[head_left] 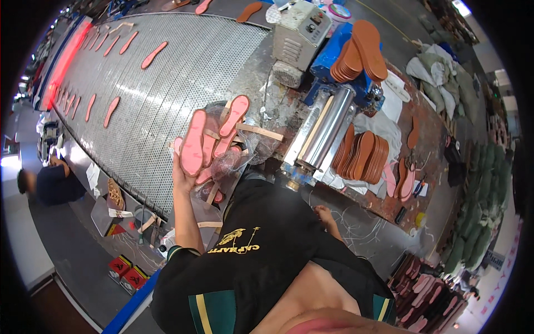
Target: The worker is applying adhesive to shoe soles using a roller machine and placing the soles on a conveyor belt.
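Observation:
My left hand (182, 177) is closed around the lower end of a pink insole (193, 143), which stands over a pile of other pink insoles. One of these, a pink insole (234, 116), lies tilted on top at the right. The pile sits in a clear plastic bag (261, 146) with beige strips (259, 131) among it, at the near edge of the mesh conveyor (183, 61). My right hand (322, 214) hangs low beside my body, below the roller machine (325, 131). It is small and partly covered by my shirt, so its grip is unclear.
Several pink insoles (112, 111) lie spread on the conveyor toward a glowing red heater (64, 64). Brown insoles (364, 157) stand stacked on the worktable right of the rollers, others (368, 50) on the blue housing. A motor box (300, 33) stands behind. Another person (53, 181) is at far left.

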The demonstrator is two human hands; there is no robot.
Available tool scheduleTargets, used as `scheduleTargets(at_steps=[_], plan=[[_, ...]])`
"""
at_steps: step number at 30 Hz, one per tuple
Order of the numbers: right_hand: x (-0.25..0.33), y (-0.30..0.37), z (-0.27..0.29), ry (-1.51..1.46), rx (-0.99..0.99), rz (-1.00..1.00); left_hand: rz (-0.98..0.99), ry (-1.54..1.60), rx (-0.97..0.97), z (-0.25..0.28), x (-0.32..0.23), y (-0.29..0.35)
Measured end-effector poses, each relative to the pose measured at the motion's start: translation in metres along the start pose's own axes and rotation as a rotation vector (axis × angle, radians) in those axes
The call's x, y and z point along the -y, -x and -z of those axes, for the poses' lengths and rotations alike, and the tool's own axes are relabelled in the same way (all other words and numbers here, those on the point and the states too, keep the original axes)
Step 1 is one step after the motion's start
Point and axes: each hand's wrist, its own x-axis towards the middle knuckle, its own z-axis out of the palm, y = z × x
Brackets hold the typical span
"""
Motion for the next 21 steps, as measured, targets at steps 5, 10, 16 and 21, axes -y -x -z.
scheduleTargets(at_steps=[5, 10, 16, 21], plan=[[0.034, 0.007, -0.002, 0.108, 0.08, -0.055, -0.133, 0.012, -0.046, 0.077, -0.025, -0.032], [0.052, 0.011, -0.01, -0.111, 0.065, 0.042, -0.229, -0.016, -0.02, 0.091, -0.055, -0.057], [0.07, 0.036, -0.028, -0.132, -0.009, 0.031, -0.245, -0.051, 0.011, 0.105, -0.086, -0.13], [0.051, 0.06, -0.046, -0.132, -0.062, -0.036, -0.218, -0.185, 0.082, 0.068, -0.127, -0.233]])
